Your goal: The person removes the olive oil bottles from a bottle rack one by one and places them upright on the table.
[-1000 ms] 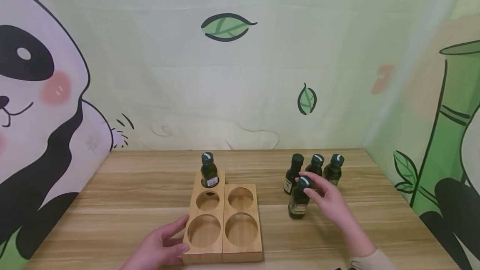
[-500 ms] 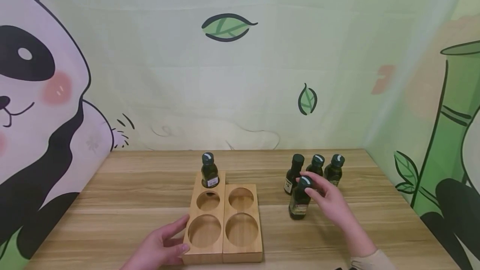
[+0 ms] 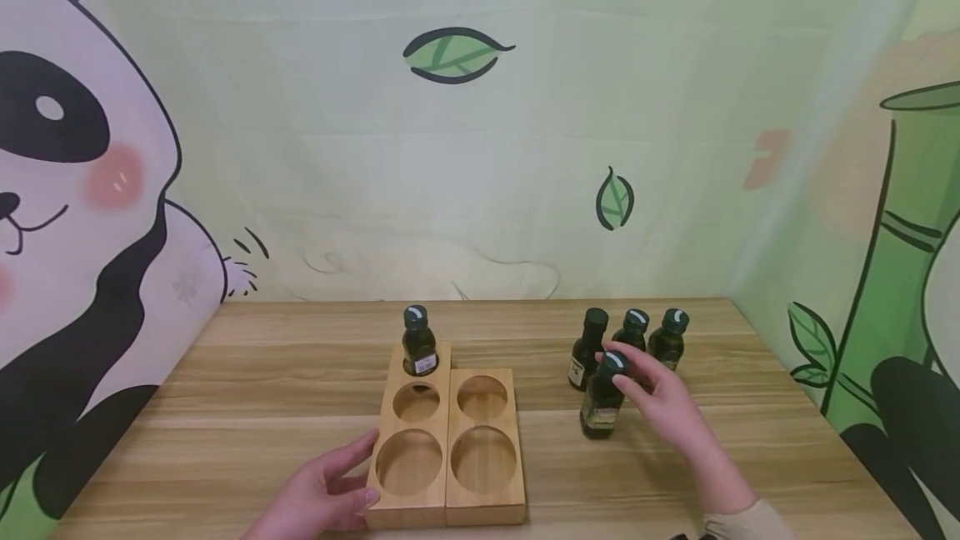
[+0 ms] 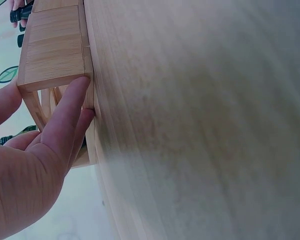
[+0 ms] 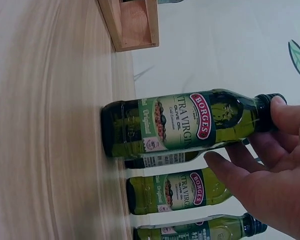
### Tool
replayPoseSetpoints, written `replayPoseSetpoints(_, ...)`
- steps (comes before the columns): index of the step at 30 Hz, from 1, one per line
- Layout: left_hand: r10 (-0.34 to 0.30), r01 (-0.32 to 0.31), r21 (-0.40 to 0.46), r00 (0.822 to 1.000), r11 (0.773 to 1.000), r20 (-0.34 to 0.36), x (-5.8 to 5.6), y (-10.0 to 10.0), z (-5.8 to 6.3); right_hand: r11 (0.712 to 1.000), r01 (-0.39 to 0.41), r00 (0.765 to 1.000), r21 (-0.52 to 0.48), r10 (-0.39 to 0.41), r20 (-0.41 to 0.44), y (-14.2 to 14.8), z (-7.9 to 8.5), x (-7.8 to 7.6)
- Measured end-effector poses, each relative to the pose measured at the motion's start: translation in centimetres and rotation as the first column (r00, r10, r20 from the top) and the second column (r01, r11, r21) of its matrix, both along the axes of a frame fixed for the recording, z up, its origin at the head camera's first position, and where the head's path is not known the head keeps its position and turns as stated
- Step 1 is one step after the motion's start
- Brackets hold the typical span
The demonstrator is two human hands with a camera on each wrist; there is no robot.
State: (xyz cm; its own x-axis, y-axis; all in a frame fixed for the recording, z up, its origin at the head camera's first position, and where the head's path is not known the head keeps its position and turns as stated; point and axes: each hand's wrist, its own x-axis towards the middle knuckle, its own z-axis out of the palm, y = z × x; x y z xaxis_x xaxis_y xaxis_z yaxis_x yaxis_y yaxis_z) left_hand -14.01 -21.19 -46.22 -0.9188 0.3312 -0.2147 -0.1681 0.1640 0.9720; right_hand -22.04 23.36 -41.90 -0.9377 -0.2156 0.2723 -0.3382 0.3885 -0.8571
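Note:
My right hand (image 3: 660,407) pinches the black cap of a dark green olive oil bottle (image 3: 602,407) between thumb and fingers. In the right wrist view the bottle's BORGES label (image 5: 202,117) faces the camera, and its base is right at the tabletop. My left hand (image 3: 318,486) touches the left side and front corner of a wooden bottle holder (image 3: 447,515), its fingers fairly straight. Their fingertips (image 4: 82,85) show against the wood in the left wrist view. Another small bottle (image 3: 418,344) stands upright in the holder's back left round hole. Several round holes nearer the front hold nothing.
Behind my right hand stand a slim, dark-capped bottle (image 3: 581,361) and two more green bottles, one of them (image 3: 667,338) farthest right. The wood-grain table (image 3: 300,357) ends at a printed backdrop (image 3: 337,148) with a panda and leaves.
My right hand and the olive oil bottle have shifted very slightly to the right. The left hand and the bottle holder stay in place.

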Motion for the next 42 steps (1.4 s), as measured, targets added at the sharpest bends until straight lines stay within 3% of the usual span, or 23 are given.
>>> replayPoseSetpoints(8, 0.007, -0.007, -0.009, 1.000, 1.000, 0.015, 0.0, 0.1, 0.2, 0.997, 0.024, 1.000, 0.077, -0.024, 0.000, 0.6, 0.3, 0.0)
replayPoseSetpoints(22, 0.004, -0.004, -0.005, 1.000, 1.000, 0.008, 0.1, 0.1, 0.2, 0.985, 0.066, 0.993, 0.159, -0.049, -0.108, 0.8, 1.8, 0.0)
replayPoseSetpoints(34, 0.005, -0.005, -0.010, 1.000, 1.000, 0.006, 0.0, 0.0, 0.0, 0.935, 0.136, 0.949, 0.326, -0.029, -0.314, -0.2, 3.2, -0.1)
replayPoseSetpoints(42, 0.008, -0.008, -0.011, 1.000, 1.000, 0.011, -0.1, 0.1, 0.3, 0.909, 0.127, 0.925, 0.397, 0.036, -0.379, -1.5, 4.1, -0.2)
